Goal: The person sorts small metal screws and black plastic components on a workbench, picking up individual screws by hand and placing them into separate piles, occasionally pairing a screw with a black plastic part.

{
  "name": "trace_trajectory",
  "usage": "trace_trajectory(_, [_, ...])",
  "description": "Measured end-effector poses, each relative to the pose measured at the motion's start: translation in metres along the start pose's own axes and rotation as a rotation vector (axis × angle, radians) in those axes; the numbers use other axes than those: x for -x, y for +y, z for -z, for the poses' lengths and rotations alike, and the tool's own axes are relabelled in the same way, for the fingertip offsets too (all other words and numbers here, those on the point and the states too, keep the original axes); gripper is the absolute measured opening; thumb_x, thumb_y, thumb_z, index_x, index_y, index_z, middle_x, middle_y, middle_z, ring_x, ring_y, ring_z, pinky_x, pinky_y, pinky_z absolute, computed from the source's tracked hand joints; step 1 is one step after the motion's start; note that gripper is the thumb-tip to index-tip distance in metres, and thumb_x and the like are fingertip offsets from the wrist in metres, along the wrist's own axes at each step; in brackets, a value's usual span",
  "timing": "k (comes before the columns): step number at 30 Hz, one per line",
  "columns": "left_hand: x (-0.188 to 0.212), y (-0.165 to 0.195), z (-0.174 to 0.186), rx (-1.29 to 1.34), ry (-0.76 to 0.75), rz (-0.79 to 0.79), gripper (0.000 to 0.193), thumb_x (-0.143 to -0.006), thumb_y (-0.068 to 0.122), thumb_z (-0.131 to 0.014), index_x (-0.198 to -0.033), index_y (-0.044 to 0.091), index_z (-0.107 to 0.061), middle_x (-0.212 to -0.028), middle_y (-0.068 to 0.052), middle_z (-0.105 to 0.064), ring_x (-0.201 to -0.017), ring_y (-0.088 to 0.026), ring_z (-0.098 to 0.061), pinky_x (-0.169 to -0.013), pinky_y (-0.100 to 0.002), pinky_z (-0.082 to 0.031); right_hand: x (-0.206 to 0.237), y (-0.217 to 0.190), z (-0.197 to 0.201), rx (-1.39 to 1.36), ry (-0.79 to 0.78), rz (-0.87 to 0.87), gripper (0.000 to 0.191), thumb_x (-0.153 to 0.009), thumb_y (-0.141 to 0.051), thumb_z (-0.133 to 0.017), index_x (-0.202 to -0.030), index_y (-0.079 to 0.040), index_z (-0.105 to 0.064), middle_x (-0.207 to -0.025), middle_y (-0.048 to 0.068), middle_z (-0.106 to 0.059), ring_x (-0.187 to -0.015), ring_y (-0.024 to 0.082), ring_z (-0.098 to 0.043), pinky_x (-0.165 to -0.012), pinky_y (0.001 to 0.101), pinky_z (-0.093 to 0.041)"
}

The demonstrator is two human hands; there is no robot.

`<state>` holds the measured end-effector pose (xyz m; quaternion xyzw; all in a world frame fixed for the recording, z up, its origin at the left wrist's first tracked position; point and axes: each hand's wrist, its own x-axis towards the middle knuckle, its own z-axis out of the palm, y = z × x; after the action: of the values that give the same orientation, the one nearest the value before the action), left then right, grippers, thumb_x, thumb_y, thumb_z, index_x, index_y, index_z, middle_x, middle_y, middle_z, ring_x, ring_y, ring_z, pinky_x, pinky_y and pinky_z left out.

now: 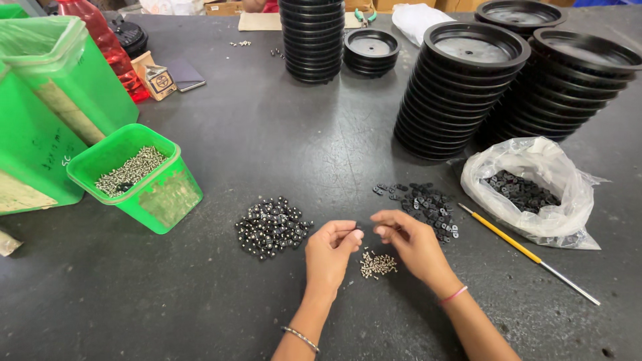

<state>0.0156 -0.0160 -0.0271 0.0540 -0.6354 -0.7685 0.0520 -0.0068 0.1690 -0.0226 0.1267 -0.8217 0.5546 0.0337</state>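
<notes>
While hovering low over the dark table (267, 147), left hand (329, 254) and right hand (413, 242) met fingertip to fingertip, pinching a tiny part too small to make out. Just below them, a little heap of silver screws (378, 265). Beside the left hand, a pile of small black pieces (271, 226); by the right, scattered black clips (425, 203) and a yellow-handled tool (521, 251). Farther off, a green tub of screws (137, 176), a plastic bag (535, 190), and stacked black discs (461, 87).

Left hand (331, 251) low centre, fingers curled, thumb and forefinger pinched together. Right hand (411, 241) just beside, fingertips pinched, nearly meeting left. Both forearms angle in from bottom edge, wrists raised.
</notes>
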Motion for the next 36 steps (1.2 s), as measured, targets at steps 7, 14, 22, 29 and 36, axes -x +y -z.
trace_trajectory(7, [-0.006, -0.004, -0.004, -0.062, -0.004, 0.003, 0.02, -0.085, 0.007, -0.077, -0.101, -0.004, -0.073, -0.086, -0.008, -0.077, -0.073, -0.01, -0.071, -0.069, -0.025, -0.059, -0.012, 0.019, 0.003, -0.239, -0.009, -0.013, 0.014, -0.096, -0.003, -0.062, -0.104, 0.001, -0.073, -0.095, 0.004, -0.076, -0.086, 0.012, -0.072, -0.082, 0.0284, -0.061])
trace_trajectory(14, [-0.007, -0.002, -0.006, -0.112, 0.0, 0.001, 0.016, -0.084, 0.006, -0.077, -0.098, -0.002, -0.075, -0.084, -0.006, -0.078, -0.071, -0.009, -0.07, -0.067, -0.024, -0.057, -0.017, 0.023, -0.001, -0.431, -0.032, -0.055, 0.013, -0.094, -0.004, -0.064, -0.103, 0.0, -0.071, -0.097, 0.005, -0.078, -0.088, 0.013, -0.073, -0.083, 0.029, -0.061])
trace_trajectory(22, [-0.004, -0.002, -0.005, -0.131, -0.019, -0.014, 0.016, -0.084, 0.005, -0.077, -0.098, -0.002, -0.076, -0.085, -0.005, -0.078, -0.074, -0.009, -0.072, -0.069, -0.024, -0.058, -0.01, 0.022, -0.012, -0.258, 0.031, -0.033, 0.012, -0.088, -0.008, -0.076, -0.099, -0.003, -0.077, -0.093, 0.0, -0.073, -0.085, 0.008, -0.067, -0.079, 0.026, -0.056])
trace_trajectory(29, [-0.002, 0.002, -0.003, -0.17, -0.025, -0.047, 0.015, -0.083, 0.005, -0.077, -0.096, -0.001, -0.077, -0.085, -0.005, -0.08, -0.076, -0.008, -0.073, -0.071, -0.024, -0.059, -0.01, 0.022, -0.016, -0.254, 0.035, -0.018, 0.011, -0.087, -0.007, -0.077, -0.097, -0.002, -0.077, -0.095, 0.001, -0.074, -0.086, 0.009, -0.067, -0.079, 0.0266, -0.056])
trace_trajectory(36, [0.003, 0.013, -0.002, -0.278, -0.068, -0.101, 0.012, -0.085, 0.007, -0.076, -0.095, 0.001, -0.076, -0.084, -0.005, -0.08, -0.076, -0.008, -0.074, -0.07, -0.025, -0.058, -0.011, 0.024, -0.01, -0.403, -0.033, -0.089, 0.02, -0.084, -0.002, -0.074, -0.104, -0.002, -0.076, -0.096, 0.004, -0.078, -0.089, 0.01, -0.071, -0.083, 0.0267, -0.058])
